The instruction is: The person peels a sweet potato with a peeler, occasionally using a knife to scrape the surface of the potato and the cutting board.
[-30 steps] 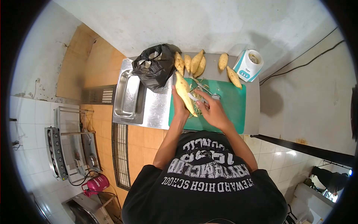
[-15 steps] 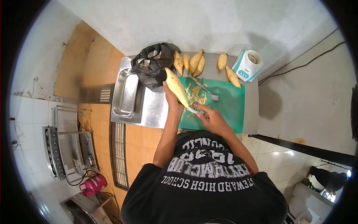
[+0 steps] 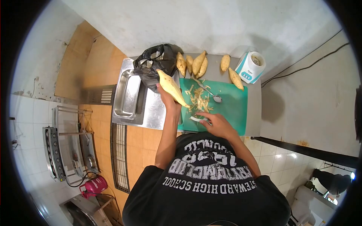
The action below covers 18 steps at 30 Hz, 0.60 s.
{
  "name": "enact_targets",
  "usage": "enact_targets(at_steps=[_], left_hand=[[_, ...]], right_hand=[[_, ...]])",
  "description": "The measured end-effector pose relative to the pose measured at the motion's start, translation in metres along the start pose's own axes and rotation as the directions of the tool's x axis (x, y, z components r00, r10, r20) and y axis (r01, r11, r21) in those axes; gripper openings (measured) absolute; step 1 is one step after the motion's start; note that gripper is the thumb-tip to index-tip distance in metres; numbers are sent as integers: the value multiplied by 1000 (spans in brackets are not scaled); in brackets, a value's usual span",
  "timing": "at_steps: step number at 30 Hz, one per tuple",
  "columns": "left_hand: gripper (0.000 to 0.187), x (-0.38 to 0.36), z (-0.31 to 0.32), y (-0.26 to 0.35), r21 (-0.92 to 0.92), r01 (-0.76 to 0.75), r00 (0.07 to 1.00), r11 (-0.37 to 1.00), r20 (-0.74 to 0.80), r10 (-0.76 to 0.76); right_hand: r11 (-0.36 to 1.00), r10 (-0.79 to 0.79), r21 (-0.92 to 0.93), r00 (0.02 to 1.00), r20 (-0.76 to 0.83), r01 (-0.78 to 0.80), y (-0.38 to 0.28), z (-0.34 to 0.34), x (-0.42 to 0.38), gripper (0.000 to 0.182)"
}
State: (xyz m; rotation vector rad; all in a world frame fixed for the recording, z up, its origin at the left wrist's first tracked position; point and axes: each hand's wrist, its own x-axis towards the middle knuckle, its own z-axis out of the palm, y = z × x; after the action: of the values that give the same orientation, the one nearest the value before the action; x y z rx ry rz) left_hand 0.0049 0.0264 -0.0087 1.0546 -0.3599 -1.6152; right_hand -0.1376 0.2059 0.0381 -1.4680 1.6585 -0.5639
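A pale yellow, largely peeled sweet potato [image 3: 171, 87] is gripped in my left hand [image 3: 169, 102], its pointed end toward me at the left edge of the green cutting board [image 3: 232, 113]. My right hand [image 3: 219, 125] is closed around a white-handled peeler [image 3: 196, 119], low over the board and apart from the sweet potato. Thin peelings [image 3: 200, 98] lie heaped on the board's left half. Beside them rests a metal spoon [image 3: 216, 98], its handle pointing away from me.
Several unpeeled sweet potatoes [image 3: 197, 63] lie behind the board. A black plastic bag [image 3: 151, 64] stands at the back left, near a steel sink [image 3: 126, 96]. At the back right is a white and teal blender base [image 3: 250, 67], against the wall.
My left hand has drawn the sweet potato left, away from the peeler. My right hand has lowered slightly toward me with the peeler, opening a gap between them.
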Motion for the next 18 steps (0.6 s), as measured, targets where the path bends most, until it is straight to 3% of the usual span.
enact_targets(at_steps=[1, 3, 6, 7, 9, 12, 15, 18], left_hand=[[68, 0, -4, 1, 1, 0, 1000, 1000, -5, 0], [71, 4, -9, 1, 88, -13, 999, 996, 38, 10], [63, -3, -14, -13, 104, -43, 992, 994, 122, 30], [63, -4, -14, -17, 105, -43, 992, 994, 125, 30], [44, -8, -12, -20, 232, -229, 938, 945, 312, 151], [37, -11, -5, -9, 151, -242, 934, 958, 305, 188], [37, -14, -6, -1, 113, -235, 948, 965, 244, 202], [37, -10, -11, -7, 182, -341, 910, 922, 310, 275]], right_hand=[[1000, 1, 2, 1000, 5, -1, -1, 1, 0, 38], [972, -64, 212, 981, -184, 103, -4, -2, 3, 38], [969, -109, 197, 972, -210, 151, -12, -5, 15, 38], [969, -108, 197, 971, -213, 152, -12, -5, 19, 38], [993, -115, 27, 990, -84, 117, -11, -2, 24, 38], [993, -109, -51, 994, -19, 108, -6, 1, 11, 37], [998, -56, 23, 996, -75, 58, 1, 1, 7, 37], [986, -99, 121, 988, -122, 114, -4, 0, 16, 36]])
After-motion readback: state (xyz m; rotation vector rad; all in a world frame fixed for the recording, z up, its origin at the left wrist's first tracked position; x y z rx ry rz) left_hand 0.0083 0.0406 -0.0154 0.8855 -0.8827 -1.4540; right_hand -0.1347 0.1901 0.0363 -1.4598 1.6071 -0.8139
